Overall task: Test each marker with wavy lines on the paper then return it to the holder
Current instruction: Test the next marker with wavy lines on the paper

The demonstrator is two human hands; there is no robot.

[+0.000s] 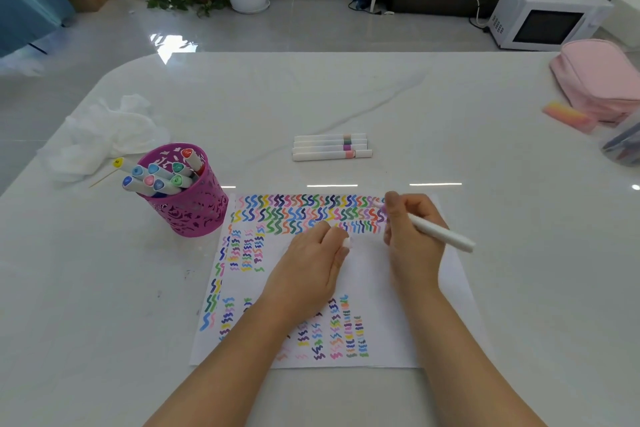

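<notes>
Right hand (414, 239) grips a white marker (443, 236), fingers curled round the barrel. The tip is down on the paper (369, 274) at the right end of the wavy rows, centre-right of the frame. The back end of the marker sticks out to the right.

Left hand (311, 263) rests on the paper mid-frame with fingers curled, pinching a small white cap (346, 242) at the fingertips.

The magenta cut-out holder (188, 211) stands upright at left-centre, just beside the paper's upper-left corner, with capped markers (156, 175) leaning in it.

Four more markers (330, 147) lie side by side on the table (346, 94) above the paper, apart from it.

A crumpled tissue (104, 135) is upper left and a pink pouch (599, 80) is at the right edge.
</notes>
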